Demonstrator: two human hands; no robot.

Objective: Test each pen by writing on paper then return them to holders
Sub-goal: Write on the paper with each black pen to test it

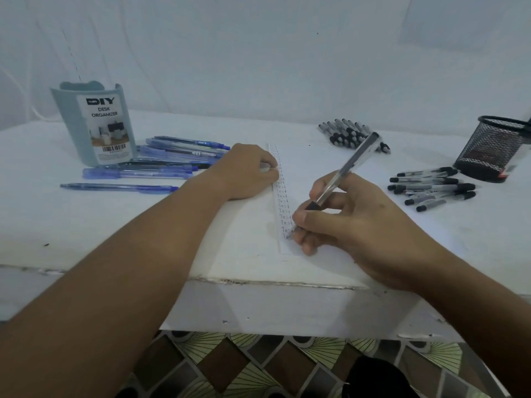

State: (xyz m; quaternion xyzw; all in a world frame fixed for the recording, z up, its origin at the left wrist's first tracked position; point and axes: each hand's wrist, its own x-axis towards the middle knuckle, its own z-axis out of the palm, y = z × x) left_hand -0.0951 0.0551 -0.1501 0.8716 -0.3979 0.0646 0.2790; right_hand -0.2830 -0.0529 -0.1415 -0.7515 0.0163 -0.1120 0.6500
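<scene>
My right hand (344, 222) grips a clear black-capped pen (349, 165), its tip touching a narrow strip of paper (280, 196) that carries a column of "Test" words. My left hand (247, 170) rests on the table with its fingers curled, fingertips pressing the paper's left edge. Several blue pens (161, 162) lie at the left beside a grey-blue desk organizer (94, 124). Black pens lie in one pile at the back (350, 135) and another at the right (431, 188), next to a black mesh holder (491, 147).
The white table (115, 231) has a chipped front edge close to my forearms. A white cloth hangs behind the table. Patterned floor tiles (258, 366) show below the edge.
</scene>
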